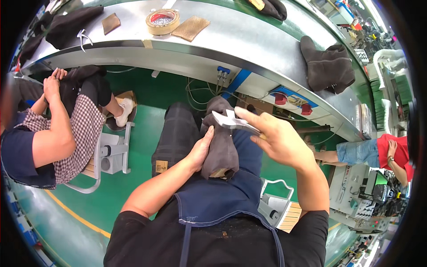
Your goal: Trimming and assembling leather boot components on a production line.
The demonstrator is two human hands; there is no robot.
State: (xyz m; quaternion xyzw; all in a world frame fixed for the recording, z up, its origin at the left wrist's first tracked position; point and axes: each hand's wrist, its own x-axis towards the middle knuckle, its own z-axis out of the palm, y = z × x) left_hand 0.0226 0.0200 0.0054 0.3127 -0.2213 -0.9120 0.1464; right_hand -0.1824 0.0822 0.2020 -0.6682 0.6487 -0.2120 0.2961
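A dark grey-brown suede boot point(222, 153) rests in my lap, on the blue apron between my thighs. My left hand point(202, 150) grips its left side, with the thumb up along it. My right hand point(281, 137) is closed round the handle of a hammer point(231, 121), its index finger stretched along the top. The metal hammer head is over the upper part of the boot; I cannot tell if it touches. Most of the handle is hidden in my palm.
Ahead runs a metal-topped bench point(249, 42) with a tape roll point(163, 21), a brown abrasive-looking block point(191, 28) and another dark boot point(328, 65). Cables and sockets point(281, 98) line its front. A seated co-worker point(53, 120) is at left; a person in red point(393, 153) stands at right.
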